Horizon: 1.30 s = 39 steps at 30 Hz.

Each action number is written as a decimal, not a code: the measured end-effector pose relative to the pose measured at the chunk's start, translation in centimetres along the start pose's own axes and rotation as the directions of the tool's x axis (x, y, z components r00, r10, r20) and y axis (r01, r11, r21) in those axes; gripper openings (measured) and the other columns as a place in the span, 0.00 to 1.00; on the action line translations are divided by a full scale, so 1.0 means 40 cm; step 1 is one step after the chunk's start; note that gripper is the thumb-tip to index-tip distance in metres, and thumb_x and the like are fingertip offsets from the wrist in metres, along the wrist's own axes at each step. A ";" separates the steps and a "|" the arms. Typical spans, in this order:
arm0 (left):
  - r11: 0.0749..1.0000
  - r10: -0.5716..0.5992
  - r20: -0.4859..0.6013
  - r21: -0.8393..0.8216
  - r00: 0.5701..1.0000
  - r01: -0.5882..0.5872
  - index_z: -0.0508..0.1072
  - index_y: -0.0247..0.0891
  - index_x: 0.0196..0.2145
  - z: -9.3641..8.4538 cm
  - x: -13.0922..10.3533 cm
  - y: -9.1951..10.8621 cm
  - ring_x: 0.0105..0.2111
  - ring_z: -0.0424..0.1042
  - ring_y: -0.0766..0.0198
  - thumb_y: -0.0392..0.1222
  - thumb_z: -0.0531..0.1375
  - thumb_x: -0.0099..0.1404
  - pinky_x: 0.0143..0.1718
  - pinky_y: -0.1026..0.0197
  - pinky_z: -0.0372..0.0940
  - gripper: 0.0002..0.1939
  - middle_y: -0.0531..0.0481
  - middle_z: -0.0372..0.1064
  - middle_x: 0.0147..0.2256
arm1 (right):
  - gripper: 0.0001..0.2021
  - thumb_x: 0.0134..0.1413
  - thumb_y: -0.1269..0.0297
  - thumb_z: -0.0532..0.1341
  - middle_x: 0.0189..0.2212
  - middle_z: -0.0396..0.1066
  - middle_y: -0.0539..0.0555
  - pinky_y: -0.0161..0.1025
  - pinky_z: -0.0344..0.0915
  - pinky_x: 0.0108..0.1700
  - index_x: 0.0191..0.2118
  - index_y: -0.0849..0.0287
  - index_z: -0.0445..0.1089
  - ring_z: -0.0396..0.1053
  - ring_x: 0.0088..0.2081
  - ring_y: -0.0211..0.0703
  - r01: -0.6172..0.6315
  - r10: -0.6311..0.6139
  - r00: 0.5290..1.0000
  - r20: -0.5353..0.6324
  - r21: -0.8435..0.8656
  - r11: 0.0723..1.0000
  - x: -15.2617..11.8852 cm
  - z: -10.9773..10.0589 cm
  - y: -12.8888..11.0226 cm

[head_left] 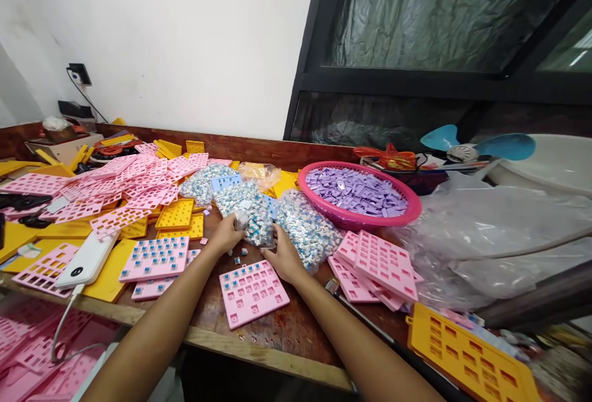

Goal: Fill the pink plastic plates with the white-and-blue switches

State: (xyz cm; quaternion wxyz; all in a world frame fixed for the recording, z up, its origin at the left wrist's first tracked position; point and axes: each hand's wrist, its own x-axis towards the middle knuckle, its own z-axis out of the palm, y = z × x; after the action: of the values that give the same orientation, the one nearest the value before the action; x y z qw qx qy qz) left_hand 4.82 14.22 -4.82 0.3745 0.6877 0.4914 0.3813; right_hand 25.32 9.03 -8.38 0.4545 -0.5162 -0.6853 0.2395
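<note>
A clear plastic bag of blue-and-white key switches [250,211] lies between my hands. My left hand [226,235] is closed on its left edge, and my right hand [283,256] grips its lower right corner; the fingertips are partly hidden. Just below, a pink plate with square holes [254,296] lies on the table, blue switches filling some holes along its upper left. A few loose switches [237,260] are scattered between bag and plate. Another bag of switches [305,229] sits right of my right hand, and a third bag [203,184] lies behind on the left.
A pink basket [411,214] holds purple pieces. Stacked pink plates [386,263] lie at right, near a yellow plate [472,352] and plastic sheeting [499,235]. Left are a switch-filled pink plate [157,258], a white power bank [87,258] and heaped pink plates [124,183].
</note>
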 end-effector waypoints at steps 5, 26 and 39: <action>0.999 -0.001 0.026 -0.047 1.000 0.002 0.69 0.37 0.39 -0.008 -0.001 -0.006 0.41 0.71 0.58 0.29 0.63 0.49 0.45 0.59 0.66 0.18 0.49 0.74 0.38 | 0.21 0.51 0.69 0.61 0.45 0.74 0.59 0.45 0.74 0.48 0.53 0.58 0.67 0.74 0.42 0.45 -0.071 0.099 0.990 -0.100 0.253 0.965 0.014 -0.006 -0.016; 0.991 -0.002 0.159 -0.133 0.987 0.023 0.67 0.36 0.44 -0.014 -0.021 0.018 0.35 0.72 0.63 0.29 0.58 0.55 0.37 0.65 0.67 0.18 0.51 0.72 0.36 | 0.24 0.47 0.71 0.63 0.52 0.72 0.59 0.49 0.72 0.55 0.53 0.55 0.67 0.74 0.52 0.49 -0.103 0.128 0.991 -0.043 0.377 0.921 0.013 -0.003 -0.040; 0.918 -0.042 0.143 0.397 0.989 -0.018 0.72 0.38 0.32 -0.080 -0.026 0.039 0.33 0.72 0.58 0.35 0.66 0.52 0.35 0.62 0.62 0.09 0.50 0.73 0.30 | 0.10 0.55 0.70 0.59 0.41 0.77 0.57 0.48 0.73 0.49 0.42 0.58 0.74 0.76 0.44 0.49 0.021 -0.004 0.990 -0.142 0.113 0.993 0.010 -0.019 -0.061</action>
State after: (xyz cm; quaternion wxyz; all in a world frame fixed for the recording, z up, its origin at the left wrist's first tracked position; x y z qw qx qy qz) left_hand 2.34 13.32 -2.24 0.2654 0.7726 0.5335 0.2192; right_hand 24.75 8.44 -5.91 0.5324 -0.5007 -0.6396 0.2381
